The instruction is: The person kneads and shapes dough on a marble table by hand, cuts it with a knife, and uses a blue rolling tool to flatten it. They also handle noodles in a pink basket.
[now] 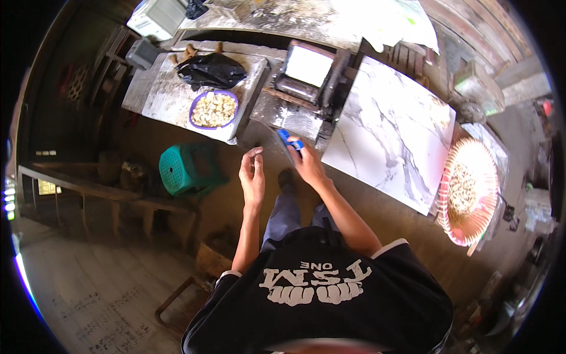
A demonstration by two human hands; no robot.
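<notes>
1) blue-handled tool (pixel 291 141): located in the right hand, in front of the metal machine (pixel 302 91)
2) right hand (pixel 305 164): fingers closed around the blue handle
3) left hand (pixel 252 174): raised beside the tool, apart from it; fingers parted and slightly bent
4) marble-patterned board (pixel 377 147): right of the machine; woven basket (pixel 466 234) with pale pieces at its far right
5) left table (pixel 154 94): bears a purple-rimmed basin (pixel 213 127) of pale chunks and a black plastic bag (pixel 211 71)
6) green stool (pixel 175 172): on the floor, left of the left hand
</notes>
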